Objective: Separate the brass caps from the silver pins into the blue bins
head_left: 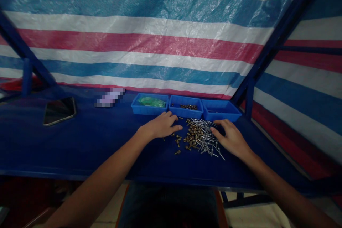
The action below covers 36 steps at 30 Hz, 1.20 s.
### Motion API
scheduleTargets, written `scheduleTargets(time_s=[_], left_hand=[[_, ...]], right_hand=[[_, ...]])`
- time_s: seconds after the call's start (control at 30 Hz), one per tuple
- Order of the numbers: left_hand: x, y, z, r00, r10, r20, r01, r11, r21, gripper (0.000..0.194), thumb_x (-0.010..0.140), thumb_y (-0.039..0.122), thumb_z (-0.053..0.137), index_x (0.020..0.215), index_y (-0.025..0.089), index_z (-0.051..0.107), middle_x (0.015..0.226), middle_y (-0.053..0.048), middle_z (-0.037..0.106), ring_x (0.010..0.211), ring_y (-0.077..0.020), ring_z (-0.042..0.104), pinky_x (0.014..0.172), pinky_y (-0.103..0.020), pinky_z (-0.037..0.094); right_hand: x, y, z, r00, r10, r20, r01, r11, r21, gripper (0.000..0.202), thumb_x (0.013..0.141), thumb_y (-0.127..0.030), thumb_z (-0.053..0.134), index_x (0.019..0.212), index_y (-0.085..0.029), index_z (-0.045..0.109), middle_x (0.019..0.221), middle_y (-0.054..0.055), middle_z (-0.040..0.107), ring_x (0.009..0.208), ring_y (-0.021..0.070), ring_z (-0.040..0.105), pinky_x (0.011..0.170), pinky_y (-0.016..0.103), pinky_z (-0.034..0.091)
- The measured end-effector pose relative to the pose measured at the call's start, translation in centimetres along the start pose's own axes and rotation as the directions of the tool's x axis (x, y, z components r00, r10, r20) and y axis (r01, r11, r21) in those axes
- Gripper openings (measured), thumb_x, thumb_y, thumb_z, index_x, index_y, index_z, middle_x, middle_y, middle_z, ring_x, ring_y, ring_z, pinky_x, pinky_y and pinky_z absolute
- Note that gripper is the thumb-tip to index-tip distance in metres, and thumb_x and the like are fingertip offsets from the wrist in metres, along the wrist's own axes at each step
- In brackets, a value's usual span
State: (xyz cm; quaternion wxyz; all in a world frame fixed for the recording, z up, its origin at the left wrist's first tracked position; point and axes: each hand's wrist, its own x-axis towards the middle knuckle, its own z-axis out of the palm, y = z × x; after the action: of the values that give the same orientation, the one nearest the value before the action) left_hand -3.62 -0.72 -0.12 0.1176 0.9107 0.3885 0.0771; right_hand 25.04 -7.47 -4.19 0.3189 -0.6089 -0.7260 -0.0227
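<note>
A mixed pile lies on the blue table between my hands: brass-coloured screws [193, 135] on its left, thin silver pins that look like blind rivets [208, 139] on its right. My left hand [161, 125] hovers or rests just left of the pile, thumb and fingers apart, nothing visible in it. A few loose brass screws [177, 143] lie near its thumb. At the pile's right edge, my right hand [230, 137] has its thumb and fingers spread against the silver pins. Its fingertips partly cover some pins; no held piece shows.
Behind the pile stand three blue bins: the left bin [145, 110] with a green plastic bag [152, 102], the middle bin [185, 112] with brass screws, the right bin [223, 117] with a few thin pieces. A phone [60, 111] lies left. Blue frame posts [249, 94] flank the table.
</note>
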Motion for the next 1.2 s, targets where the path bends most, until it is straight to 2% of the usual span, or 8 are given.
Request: scheduleTargets(time_s=[0.17, 0.3, 0.53, 0.6, 0.7, 0.8, 1.03, 1.2], left_hand=[[0.5, 1.2, 0.8, 0.996, 0.080, -0.041, -0.084, 0.991, -0.101, 0.051, 0.095, 0.046, 0.044, 0.129, 0.009, 0.051, 0.121, -0.016, 0.055, 0.116, -0.0271, 0.050, 0.103, -0.039, 0.040], [0.9, 1.6, 2.1, 0.997, 0.036, -0.072, -0.040, 0.998, -0.049, 0.060, 0.096, 0.052, 0.040, 0.137, 0.008, 0.043, 0.131, -0.019, 0.046, 0.120, -0.0311, 0.047, 0.104, -0.045, 0.039], [0.9, 1.8, 2.3, 0.999, 0.020, -0.042, -0.021, 1.000, -0.017, 0.057, 0.096, 0.058, 0.034, 0.127, 0.014, 0.052, 0.122, -0.014, 0.051, 0.113, -0.0303, 0.049, 0.095, -0.047, 0.044], [1.0, 1.8, 2.2, 0.999, 0.017, -0.040, -0.018, 1.000, -0.011, 0.059, 0.096, 0.058, 0.033, 0.129, 0.013, 0.050, 0.120, -0.015, 0.052, 0.112, -0.0304, 0.049, 0.094, -0.047, 0.044], [1.3, 2.0, 2.3, 0.998, 0.006, -0.060, -0.006, 1.000, 0.010, 0.059, 0.097, 0.057, 0.031, 0.135, 0.013, 0.046, 0.122, -0.015, 0.052, 0.113, -0.0308, 0.048, 0.094, -0.049, 0.043], [1.7, 2.1, 2.5, 0.996, 0.013, -0.086, -0.009, 0.999, 0.048, 0.055, 0.098, 0.054, 0.031, 0.130, 0.014, 0.051, 0.119, -0.014, 0.053, 0.112, -0.0313, 0.048, 0.092, -0.049, 0.044], [1.5, 1.9, 2.2, 0.996, 0.004, -0.088, -0.008, 0.999, -0.036, 0.047, 0.097, 0.053, 0.035, 0.115, 0.015, 0.058, 0.114, -0.012, 0.055, 0.109, -0.0283, 0.050, 0.093, -0.046, 0.044], [1.4, 1.8, 2.3, 0.993, 0.009, -0.119, -0.014, 0.999, -0.040, 0.053, 0.098, 0.054, 0.033, 0.133, 0.017, 0.046, 0.122, -0.013, 0.054, 0.113, -0.0288, 0.049, 0.095, -0.047, 0.043]], right_hand=[[0.0, 0.7, 1.4, 0.993, 0.020, 0.114, -0.018, 1.000, -0.019, 0.049, 0.088, -0.053, 0.051, 0.119, -0.015, 0.058, 0.114, 0.015, 0.064, 0.107, 0.0311, 0.058, 0.094, 0.048, 0.045], [0.7, -0.2, 1.8, 0.991, -0.015, 0.130, 0.010, 0.999, 0.041, 0.049, 0.088, -0.052, 0.052, 0.117, -0.014, 0.059, 0.111, 0.014, 0.064, 0.106, 0.0295, 0.058, 0.095, 0.046, 0.045], [1.0, -1.9, 2.4, 0.979, -0.098, 0.177, 0.075, 0.988, 0.135, 0.050, 0.089, -0.049, 0.052, 0.124, -0.013, 0.056, 0.111, 0.013, 0.062, 0.107, 0.0280, 0.056, 0.097, 0.046, 0.045], [1.4, -2.3, 2.6, 0.976, -0.107, 0.189, 0.085, 0.989, 0.125, 0.052, 0.089, -0.049, 0.052, 0.126, -0.012, 0.055, 0.108, 0.013, 0.061, 0.105, 0.0284, 0.055, 0.095, 0.047, 0.045], [2.1, -2.9, 3.1, 0.973, -0.101, 0.209, 0.090, 0.994, 0.063, 0.051, 0.088, -0.049, 0.053, 0.122, -0.012, 0.060, 0.104, 0.013, 0.060, 0.101, 0.0295, 0.054, 0.092, 0.049, 0.045], [2.6, -3.3, 3.5, 0.970, -0.087, 0.225, 0.082, 0.996, 0.031, 0.050, 0.086, -0.051, 0.056, 0.118, -0.013, 0.063, 0.103, 0.013, 0.058, 0.100, 0.0299, 0.053, 0.091, 0.049, 0.045], [2.7, -3.9, 3.6, 0.960, -0.143, 0.241, 0.117, 0.986, 0.116, 0.034, 0.085, -0.044, 0.060, 0.106, -0.018, 0.066, 0.100, 0.010, 0.056, 0.099, 0.0266, 0.052, 0.092, 0.045, 0.045], [2.3, -4.2, 3.6, 0.964, -0.161, 0.211, 0.129, 0.979, 0.156, 0.030, 0.085, -0.041, 0.061, 0.104, -0.018, 0.066, 0.106, 0.011, 0.054, 0.104, 0.0255, 0.053, 0.094, 0.044, 0.046]])
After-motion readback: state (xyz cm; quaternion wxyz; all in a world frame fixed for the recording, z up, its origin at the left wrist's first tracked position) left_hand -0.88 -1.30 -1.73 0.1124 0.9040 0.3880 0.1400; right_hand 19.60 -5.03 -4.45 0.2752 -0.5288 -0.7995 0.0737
